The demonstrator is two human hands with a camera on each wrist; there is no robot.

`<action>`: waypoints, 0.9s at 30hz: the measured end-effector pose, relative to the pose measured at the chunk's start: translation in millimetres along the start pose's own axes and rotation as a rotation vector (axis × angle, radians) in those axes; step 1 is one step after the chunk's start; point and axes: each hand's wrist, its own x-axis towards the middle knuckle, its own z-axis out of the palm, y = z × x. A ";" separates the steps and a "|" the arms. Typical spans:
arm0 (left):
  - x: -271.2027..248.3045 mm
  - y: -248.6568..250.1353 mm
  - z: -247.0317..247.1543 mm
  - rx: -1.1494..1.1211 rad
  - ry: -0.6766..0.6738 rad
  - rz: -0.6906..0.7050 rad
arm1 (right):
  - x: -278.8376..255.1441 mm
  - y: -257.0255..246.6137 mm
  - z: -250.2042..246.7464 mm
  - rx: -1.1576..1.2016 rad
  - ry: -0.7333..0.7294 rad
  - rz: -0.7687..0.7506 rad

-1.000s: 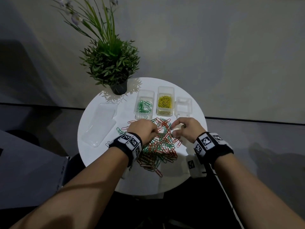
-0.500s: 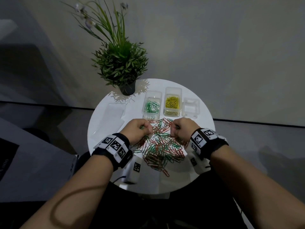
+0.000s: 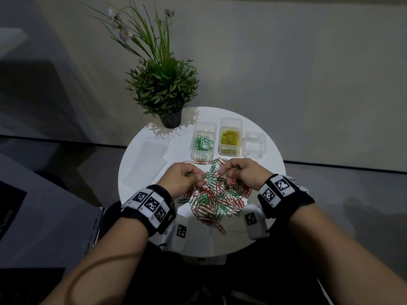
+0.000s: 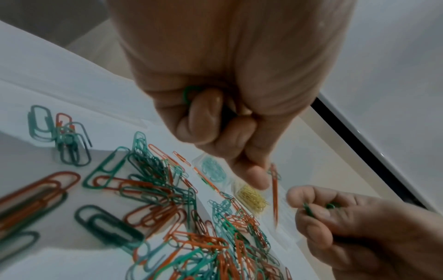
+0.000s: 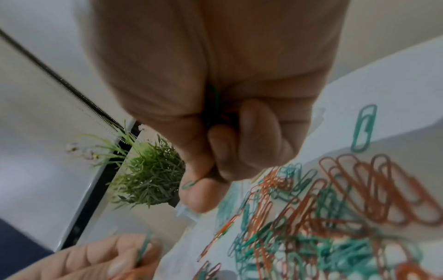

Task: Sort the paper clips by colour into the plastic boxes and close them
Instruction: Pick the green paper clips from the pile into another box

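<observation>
A heap of green and orange-red paper clips [image 3: 214, 194] lies on the round white table [image 3: 271, 155]. My left hand [image 3: 187, 178] is curled above the heap's left side, with green clips [image 4: 186, 94] gripped in its fist. My right hand [image 3: 240, 175] is curled above the right side and grips green clips [image 5: 214, 98] too. Behind the heap stand three clear boxes: one with green clips [image 3: 202, 140], one with yellow clips [image 3: 230, 137], and one without clips [image 3: 253, 145].
A potted plant [image 3: 164, 91] stands at the back left of the table. Clear lids [image 3: 147, 162] lie on the left part. A grey wall rises behind the table and dark floor surrounds it.
Both hands have curled into fists and lifted a little off the heap, each with green clips. The camera view has shifted so the table sits further right.
</observation>
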 end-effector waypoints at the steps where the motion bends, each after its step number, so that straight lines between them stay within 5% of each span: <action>1: -0.5 -0.1 0.3 0.015 0.003 0.000 | -0.2 -2.0 3.1 0.064 -0.011 0.030; 9: 4.8 6.2 -0.9 -0.063 0.194 -0.045 | -1.2 -7.0 14.3 0.586 -0.141 0.160; 13: 5.9 16.0 -3.1 -0.260 0.166 -0.089 | 0.9 -16.6 10.9 0.871 -0.142 0.247; 20: 41.7 53.8 -11.4 -0.481 0.137 -0.152 | 42.5 -63.5 -3.7 0.835 0.017 0.234; 27: 81.6 75.9 -15.1 -0.264 0.190 -0.120 | 60.0 -74.7 -16.9 1.015 -0.028 0.192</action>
